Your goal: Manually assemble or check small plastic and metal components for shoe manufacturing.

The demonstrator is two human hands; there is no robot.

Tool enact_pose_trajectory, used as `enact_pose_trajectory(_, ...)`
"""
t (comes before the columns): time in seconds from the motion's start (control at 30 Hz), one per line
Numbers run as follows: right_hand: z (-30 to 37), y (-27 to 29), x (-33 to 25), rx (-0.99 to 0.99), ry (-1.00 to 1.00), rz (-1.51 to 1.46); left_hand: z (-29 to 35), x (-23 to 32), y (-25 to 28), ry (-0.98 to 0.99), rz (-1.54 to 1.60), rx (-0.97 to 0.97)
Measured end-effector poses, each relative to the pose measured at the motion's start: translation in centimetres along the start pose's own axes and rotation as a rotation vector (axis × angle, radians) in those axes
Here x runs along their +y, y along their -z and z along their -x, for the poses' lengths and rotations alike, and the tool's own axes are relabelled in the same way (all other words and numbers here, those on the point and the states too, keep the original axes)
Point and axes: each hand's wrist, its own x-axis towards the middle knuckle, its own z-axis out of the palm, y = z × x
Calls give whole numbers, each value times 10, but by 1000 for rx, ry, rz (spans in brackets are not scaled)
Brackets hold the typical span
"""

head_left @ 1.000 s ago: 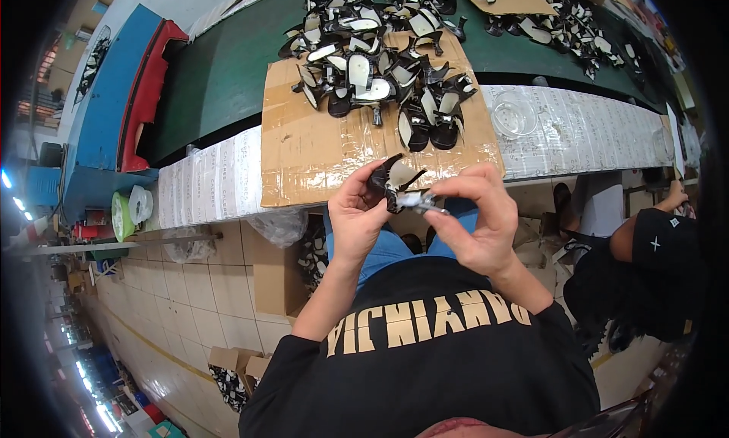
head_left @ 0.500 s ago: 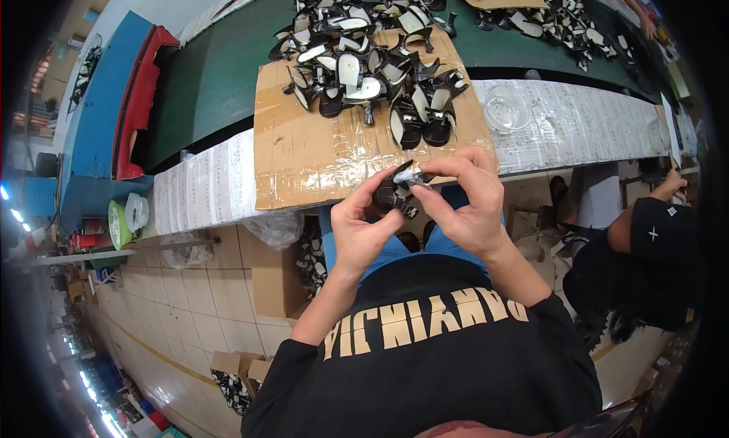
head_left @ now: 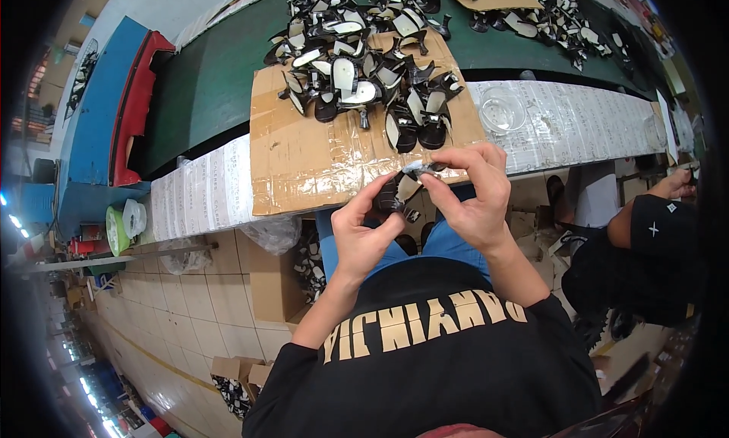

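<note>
Left hand (head_left: 360, 229) gripping a black heeled shoe (head_left: 388, 198) near the cardboard's (head_left: 296, 172) edge, I see the right hand (head_left: 480, 189) has shifted its pinched whitish wad (head_left: 413, 167) rimward, apparently working a fresh spot.

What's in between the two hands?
A black shoe in the left hand, with a small pale thing at the right hand, as the head view shows.

my bare left hand (head_left: 363, 229) with fingers curled and thumb bent toward them, my bare right hand (head_left: 482, 193) near it, thumb and forefinger in a pinch, my bare forearms (head_left: 328, 307) slanting inward from black fabric sleeves (head_left: 282, 362)
</note>
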Motion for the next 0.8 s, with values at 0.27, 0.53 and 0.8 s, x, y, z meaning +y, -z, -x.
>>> enact_pose_trajectory(0.27, 8, 7, 4, 48, -204, -136, 2, 2, 4, 254, 296, -29)
enact_pose_trajectory(0.53, 25, 3, 0, -73, -130, -118, -3, -4, -3, 240, 350, -65)
enact_pose_trajectory(0.8, 17, 9, 10, 11, -58, -57, 1, -3, 8, 232, 332, -23)
